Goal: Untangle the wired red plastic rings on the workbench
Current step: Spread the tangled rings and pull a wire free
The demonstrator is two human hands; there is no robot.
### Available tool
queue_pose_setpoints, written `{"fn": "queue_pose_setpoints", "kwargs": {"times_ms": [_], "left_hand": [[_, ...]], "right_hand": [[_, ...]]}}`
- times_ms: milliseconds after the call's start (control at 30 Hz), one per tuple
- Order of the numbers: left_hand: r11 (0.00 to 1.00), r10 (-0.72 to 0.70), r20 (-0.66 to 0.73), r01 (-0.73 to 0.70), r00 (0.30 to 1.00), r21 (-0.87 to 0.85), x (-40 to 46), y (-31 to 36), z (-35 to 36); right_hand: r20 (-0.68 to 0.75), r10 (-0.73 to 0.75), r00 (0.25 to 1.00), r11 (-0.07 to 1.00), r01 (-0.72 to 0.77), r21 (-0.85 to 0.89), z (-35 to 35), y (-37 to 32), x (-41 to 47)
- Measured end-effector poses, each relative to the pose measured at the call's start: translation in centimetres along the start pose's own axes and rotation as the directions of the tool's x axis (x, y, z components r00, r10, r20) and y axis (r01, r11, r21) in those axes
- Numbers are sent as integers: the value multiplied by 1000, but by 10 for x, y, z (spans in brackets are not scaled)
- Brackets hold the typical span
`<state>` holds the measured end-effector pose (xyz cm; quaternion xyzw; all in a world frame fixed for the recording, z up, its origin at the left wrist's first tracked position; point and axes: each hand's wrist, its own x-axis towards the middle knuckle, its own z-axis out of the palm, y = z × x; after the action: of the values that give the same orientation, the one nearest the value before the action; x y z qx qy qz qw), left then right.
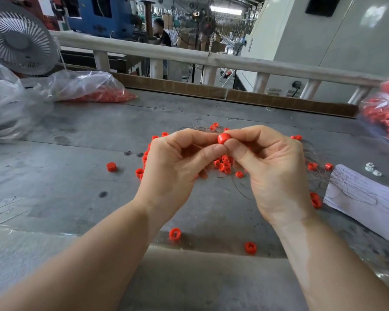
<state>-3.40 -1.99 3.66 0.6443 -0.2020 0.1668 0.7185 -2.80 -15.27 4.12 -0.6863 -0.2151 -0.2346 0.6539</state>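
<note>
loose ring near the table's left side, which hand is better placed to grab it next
Left, probably. The loose ring lies on the left hand's side; the right hand would have to cross over. Both now pinch one held ring.

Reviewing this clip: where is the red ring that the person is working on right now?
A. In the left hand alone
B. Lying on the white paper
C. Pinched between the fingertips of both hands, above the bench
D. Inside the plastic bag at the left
C: the red ring sits pinched between the fingertips of the left hand and the right hand, raised above the workbench.

Left hand [175,162] and right hand [272,167] pinching one red ring [224,138], loose rings [223,165] and wire on workbench [76,153] beneath
</note>
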Motion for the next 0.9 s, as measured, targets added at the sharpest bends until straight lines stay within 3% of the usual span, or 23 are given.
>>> {"fn": "queue_pose_setpoints", "kwargs": {"times_ms": [300, 433, 567, 700, 900], "left_hand": [[995, 37, 15, -38, 999, 90, 1, -2, -3], [977, -159, 92, 170, 983, -130, 3, -6, -5], [911, -266, 138, 295, 954, -288, 6, -9, -6], [848, -303, 86, 310, 949, -429, 8, -10, -7], [758, -330, 117, 337, 937, -559, 9, -9, -8]], "right_hand": [[47, 24, 999, 998, -26, 62, -2, 2, 1], [-27, -60, 998, 994, 57, -98, 0, 3, 0], [58, -304, 951, 844, 297, -446, 2, 5, -5], [18, -257, 966, 862, 238, -448, 1, 4, -3], [13, -223, 975, 875, 206, -437, 2, 4, -3]]}}
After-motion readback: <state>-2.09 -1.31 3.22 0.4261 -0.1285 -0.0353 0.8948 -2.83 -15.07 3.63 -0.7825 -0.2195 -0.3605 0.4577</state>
